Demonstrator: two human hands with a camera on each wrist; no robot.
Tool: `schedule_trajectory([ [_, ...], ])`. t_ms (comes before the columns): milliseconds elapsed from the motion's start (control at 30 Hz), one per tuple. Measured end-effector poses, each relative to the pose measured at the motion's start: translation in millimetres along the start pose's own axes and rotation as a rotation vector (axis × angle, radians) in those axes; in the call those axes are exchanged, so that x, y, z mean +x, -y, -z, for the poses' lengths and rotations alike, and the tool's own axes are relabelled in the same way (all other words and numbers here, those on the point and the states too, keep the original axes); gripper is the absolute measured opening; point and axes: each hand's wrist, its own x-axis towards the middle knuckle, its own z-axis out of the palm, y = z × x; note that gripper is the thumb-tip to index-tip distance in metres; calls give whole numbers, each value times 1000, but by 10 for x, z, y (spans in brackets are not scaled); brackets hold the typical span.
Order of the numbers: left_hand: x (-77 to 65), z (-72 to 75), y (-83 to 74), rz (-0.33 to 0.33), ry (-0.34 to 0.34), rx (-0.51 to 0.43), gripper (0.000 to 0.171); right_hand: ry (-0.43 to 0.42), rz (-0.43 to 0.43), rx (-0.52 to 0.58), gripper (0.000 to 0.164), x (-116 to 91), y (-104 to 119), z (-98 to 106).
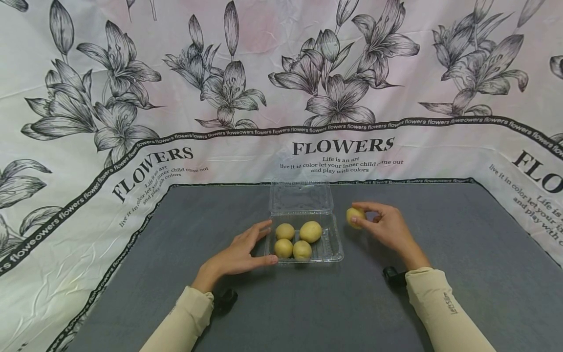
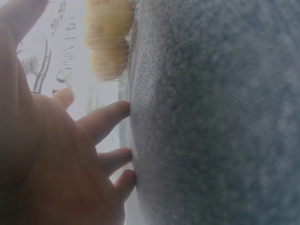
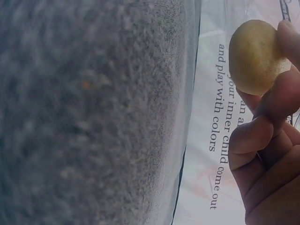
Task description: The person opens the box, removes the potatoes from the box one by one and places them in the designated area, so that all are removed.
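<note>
A clear plastic clamshell box [image 1: 332, 247] lies with its lid [image 1: 301, 198] folded back. Several small yellow potatoes, one of them the larger potato [image 1: 310, 231], sit inside, mostly toward the left. My left hand [image 1: 239, 250] is spread at the box's left side, thumb by the front corner; in the left wrist view the left hand [image 2: 70, 154] has its fingertips down at the cloth. To the right of the box, my right hand [image 1: 389, 227] pinches another potato [image 3: 255, 56] between thumb and fingers, held above the table.
Grey cloth [image 1: 176, 303] covers the table. Behind it hangs a white curtain [image 1: 246, 161] printed with flowers and lettering. Dark wrist straps [image 1: 393, 276] sit at both cuffs.
</note>
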Motion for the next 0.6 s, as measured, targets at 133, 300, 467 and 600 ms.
schedule_trajectory([
  [133, 3, 2, -7, 2, -1, 1, 96, 29, -23, -1, 38, 6, 1, 5],
  [300, 10, -2, -7, 0, -3, -1, 95, 67, -50, -1, 37, 0, -21, 13],
  [467, 11, -1, -6, 1, -1, -4, 95, 112, -63, 1, 37, -6, -44, 17],
  [600, 12, 3, -6, -1, 3, -3, 95, 132, -67, 9, 38, -6, -56, 15],
])
